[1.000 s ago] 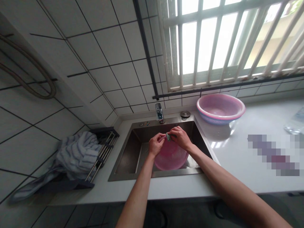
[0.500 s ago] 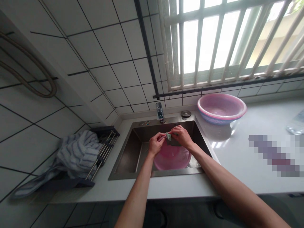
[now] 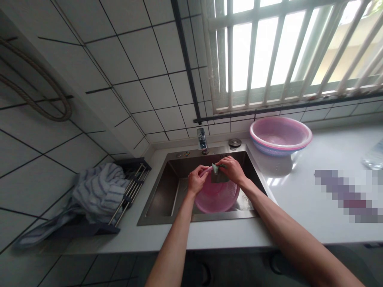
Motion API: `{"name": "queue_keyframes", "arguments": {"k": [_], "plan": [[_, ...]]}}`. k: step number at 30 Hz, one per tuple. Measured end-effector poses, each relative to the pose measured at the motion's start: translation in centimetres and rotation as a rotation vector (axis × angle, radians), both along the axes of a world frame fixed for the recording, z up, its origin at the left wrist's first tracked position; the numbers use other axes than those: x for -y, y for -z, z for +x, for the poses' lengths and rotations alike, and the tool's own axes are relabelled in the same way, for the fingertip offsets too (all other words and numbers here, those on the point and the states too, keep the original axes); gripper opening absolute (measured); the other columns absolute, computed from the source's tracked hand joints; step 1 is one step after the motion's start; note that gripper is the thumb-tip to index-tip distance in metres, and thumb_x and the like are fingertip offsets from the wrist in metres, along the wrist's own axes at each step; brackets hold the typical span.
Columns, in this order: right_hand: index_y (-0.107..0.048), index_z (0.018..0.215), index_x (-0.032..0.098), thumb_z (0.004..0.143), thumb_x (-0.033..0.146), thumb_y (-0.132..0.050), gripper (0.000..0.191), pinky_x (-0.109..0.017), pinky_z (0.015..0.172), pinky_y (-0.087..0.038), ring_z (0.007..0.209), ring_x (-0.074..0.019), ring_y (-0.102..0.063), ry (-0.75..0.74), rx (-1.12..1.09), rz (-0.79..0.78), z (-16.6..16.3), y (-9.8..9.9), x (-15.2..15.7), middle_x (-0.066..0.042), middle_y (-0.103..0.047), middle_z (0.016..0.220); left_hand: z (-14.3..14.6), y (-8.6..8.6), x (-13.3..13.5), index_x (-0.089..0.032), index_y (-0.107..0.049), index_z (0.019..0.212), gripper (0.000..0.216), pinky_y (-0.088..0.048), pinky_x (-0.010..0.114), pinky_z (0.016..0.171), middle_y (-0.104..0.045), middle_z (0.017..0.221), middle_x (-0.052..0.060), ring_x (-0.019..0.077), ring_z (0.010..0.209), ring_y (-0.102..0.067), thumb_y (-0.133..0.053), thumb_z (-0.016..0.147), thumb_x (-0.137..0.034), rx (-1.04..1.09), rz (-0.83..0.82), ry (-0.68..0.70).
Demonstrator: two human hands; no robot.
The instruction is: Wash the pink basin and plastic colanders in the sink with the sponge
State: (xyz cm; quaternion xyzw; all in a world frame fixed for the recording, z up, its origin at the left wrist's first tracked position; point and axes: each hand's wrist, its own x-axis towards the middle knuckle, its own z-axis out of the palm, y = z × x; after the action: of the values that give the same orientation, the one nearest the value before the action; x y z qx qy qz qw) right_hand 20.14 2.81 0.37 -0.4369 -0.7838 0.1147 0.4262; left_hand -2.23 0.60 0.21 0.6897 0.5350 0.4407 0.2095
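Note:
Both my hands are over the steel sink (image 3: pixel 161 195). My left hand (image 3: pixel 196 180) is closed on the rim of a pink plastic colander (image 3: pixel 217 196), holding it tilted above the sink's bottom. My right hand (image 3: pixel 233 169) is closed on a small green scouring pad (image 3: pixel 216 170), pressed against the colander's upper rim right beside my left fingers. The tap (image 3: pixel 202 140) stands just behind my hands; I see no water running.
A pink basin (image 3: pixel 280 136) stands on the white counter to the right of the sink. A striped towel (image 3: pixel 96 192) lies on a dish rack (image 3: pixel 131 188) at the left. A clear object (image 3: pixel 374 155) sits at the far right edge. A barred window is behind.
My hands and the colander have stayed over the sink; the pad has shifted slightly along the rim and the colander's tilt has changed a little.

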Motion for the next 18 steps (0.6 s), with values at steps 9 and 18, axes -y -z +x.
{"name": "queue_keyframes", "arguments": {"k": [9, 18], "plan": [[-0.08, 0.105, 0.027, 0.088, 0.011, -0.067, 0.026, -0.027, 0.082, -0.052, 0.091, -0.0189, -0.073, 0.096, -0.146, -0.036, 1.4, 0.1, -0.3, -0.002, -0.078, 0.103, -0.3, -0.3, -0.1, -0.025, -0.072, 0.113, 0.024, -0.049, 0.027, 0.076, -0.075, 0.101, 0.001, 0.0157, 0.081, -0.065, -0.07, 0.09, -0.026, -0.028, 0.088, -0.024], [-0.08, 0.108, 0.029, 0.087, 0.007, -0.069, 0.032, -0.027, 0.087, -0.054, 0.096, -0.0188, -0.075, -0.052, -0.072, -0.029, -0.6, -0.3, 0.8, -0.001, -0.079, 0.11, 0.3, -0.9, 0.4, -0.027, -0.074, 0.115, 0.032, -0.048, 0.026, 0.078, -0.066, 0.094, 0.001, 0.0153, 0.082, -0.061, -0.069, 0.087, -0.013, -0.122, 0.18, 0.089]]}}
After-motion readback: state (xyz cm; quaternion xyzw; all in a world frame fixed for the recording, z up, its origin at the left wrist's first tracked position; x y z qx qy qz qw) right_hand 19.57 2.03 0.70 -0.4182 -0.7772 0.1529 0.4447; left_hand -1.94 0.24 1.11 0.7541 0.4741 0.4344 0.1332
